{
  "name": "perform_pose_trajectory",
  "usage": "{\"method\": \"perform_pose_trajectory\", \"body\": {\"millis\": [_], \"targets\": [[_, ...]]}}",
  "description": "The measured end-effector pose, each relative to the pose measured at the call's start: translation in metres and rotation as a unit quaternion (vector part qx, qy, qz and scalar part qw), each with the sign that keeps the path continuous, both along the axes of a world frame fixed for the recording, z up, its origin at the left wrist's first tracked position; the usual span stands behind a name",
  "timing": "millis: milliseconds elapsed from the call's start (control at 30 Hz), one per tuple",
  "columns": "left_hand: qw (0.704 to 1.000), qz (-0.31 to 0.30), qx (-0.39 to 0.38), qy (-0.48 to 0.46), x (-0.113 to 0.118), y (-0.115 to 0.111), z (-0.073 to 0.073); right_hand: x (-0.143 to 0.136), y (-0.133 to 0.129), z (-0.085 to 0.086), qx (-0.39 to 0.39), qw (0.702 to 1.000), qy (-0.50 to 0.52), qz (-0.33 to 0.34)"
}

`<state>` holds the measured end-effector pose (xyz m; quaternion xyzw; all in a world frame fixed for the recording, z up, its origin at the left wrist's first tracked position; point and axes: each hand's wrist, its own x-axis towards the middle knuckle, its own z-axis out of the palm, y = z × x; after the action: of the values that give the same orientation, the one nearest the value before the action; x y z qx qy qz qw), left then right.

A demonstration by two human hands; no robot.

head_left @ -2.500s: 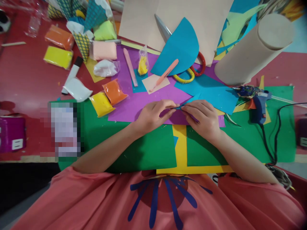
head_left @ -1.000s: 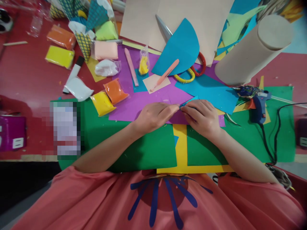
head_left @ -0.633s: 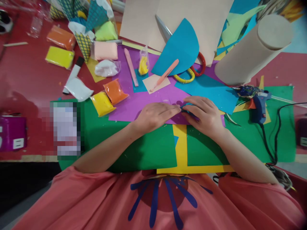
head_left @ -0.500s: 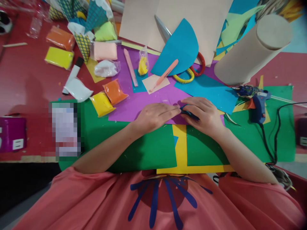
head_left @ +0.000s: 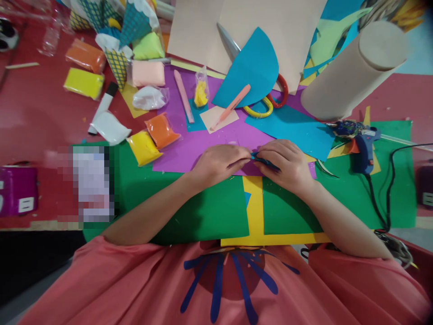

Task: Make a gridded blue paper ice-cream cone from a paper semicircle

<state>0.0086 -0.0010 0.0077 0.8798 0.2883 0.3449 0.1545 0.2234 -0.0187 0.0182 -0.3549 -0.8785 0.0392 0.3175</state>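
Note:
Close together over the purple sheet [head_left: 196, 153], both hands pinch a small blue piece [head_left: 266, 161], thin like folded or rolled paper; most of it is hidden by fingers. My right hand [head_left: 287, 164] wraps its fingers round the longer part. With its fingertips my left hand [head_left: 219, 163] closes on the piece's left tip. Beyond them lie a peach card [head_left: 216, 116] and an orange marker [head_left: 233, 104]. A large blue paper shape [head_left: 250, 67] covers the middle of the scissors [head_left: 260, 109].
A blue glue gun [head_left: 364, 151] with a black cord lies right, near a tall beige paper cylinder [head_left: 331, 85]. Yellow [head_left: 144, 146] and orange clay packets [head_left: 163, 131] lie left. Green sheets [head_left: 203, 207] cover the front edge. Patterned cones [head_left: 117, 63] stand at the back left.
My left fingers have curled and drawn back slightly from the right hand, so a bit of the blue piece shows between the hands. Other things stay in place.

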Motion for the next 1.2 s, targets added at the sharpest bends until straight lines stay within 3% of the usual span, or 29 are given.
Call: {"method": "perform_pose_trajectory", "body": {"millis": [267, 533, 633, 700, 800, 900, 1033, 1200], "targets": [[0.998, 0.003, -0.054, -0.035, 0.000, -0.002, 0.000, -0.001, -0.002, 0.002, 0.025, 1.000, 0.000, 0.007], [0.999, 0.001, -0.001, -0.050, 0.001, -0.003, -0.002, 0.000, -0.002, -0.002, 0.010, 1.000, 0.014, 0.000], [0.998, 0.018, 0.034, -0.055, -0.001, -0.001, -0.001, 0.002, -0.003, 0.004, -0.001, 0.997, 0.056, -0.050], [0.996, 0.042, 0.051, -0.053, -0.005, 0.001, 0.002, 0.004, -0.002, 0.008, -0.030, 0.984, 0.127, -0.122], [0.996, 0.065, 0.052, -0.028, -0.011, 0.005, 0.005, 0.007, 0.002, 0.009, -0.150, 0.936, 0.253, -0.191], [0.996, 0.054, 0.068, 0.008, -0.016, 0.005, 0.005, 0.009, 0.008, 0.000, -0.261, 0.902, 0.295, -0.178], [0.994, 0.014, 0.107, 0.035, -0.018, 0.003, 0.003, 0.008, 0.010, -0.013, -0.319, 0.874, 0.331, -0.157], [0.994, 0.000, 0.096, 0.043, -0.017, 0.001, 0.003, 0.001, 0.007, -0.008, -0.359, 0.848, 0.364, -0.140]]}}
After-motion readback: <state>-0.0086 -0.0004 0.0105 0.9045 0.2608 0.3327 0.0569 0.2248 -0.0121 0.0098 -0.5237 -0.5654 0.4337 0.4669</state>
